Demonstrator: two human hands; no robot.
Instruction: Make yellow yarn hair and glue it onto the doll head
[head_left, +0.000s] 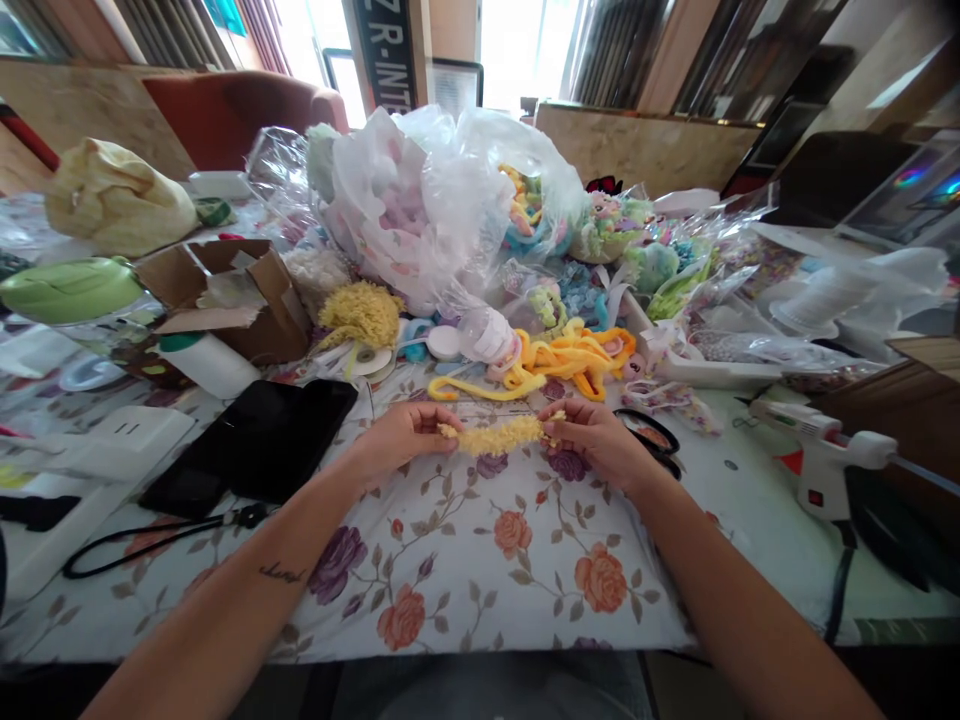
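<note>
A short length of fluffy yellow trim (499, 437) is stretched level between my two hands, just over the flowered tablecloth (465, 560). My left hand (405, 436) pinches its left end between thumb and fingers. At the other end, my right hand (592, 440) has closed on the trim in the same way. Behind the strip lies a heap of thick yellow-orange fuzzy cord (577, 360), with one strand curling to the left. Black-handled scissors (652, 440) lie beside my right hand, partly hidden by it.
A black tablet (255, 445) lies left of my left forearm. A white glue gun (817, 465) stands at the right. Across the back are clear plastic bags (465, 190), a bundle of curly yellow yarn (361, 312) and an open cardboard box (232, 295).
</note>
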